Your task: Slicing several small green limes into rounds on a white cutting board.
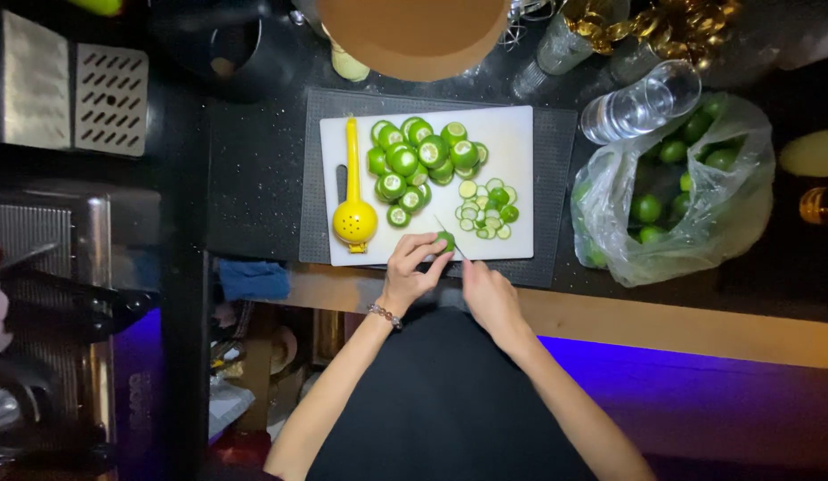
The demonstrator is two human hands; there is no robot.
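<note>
Hands at near edge of white cutting board (512, 160): left hand (412, 272) pinching lime (445, 240), right hand (490, 296) closed on knife (451, 237). Yellow squeezer (353, 209) on board's left side, trimmed limes (418, 160) mid-board, cut ends (487, 209) right, bagged limes (672, 191) beyond board's right edge.

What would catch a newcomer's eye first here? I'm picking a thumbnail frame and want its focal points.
The white cutting board at centre glows against the dark counter, heaped with trimmed limes and a small pile of cut-off ends. A bright yellow citrus squeezer lies along its left side. At the near edge, the left hand steadies a lime while the right hand holds a knife to it.
</note>
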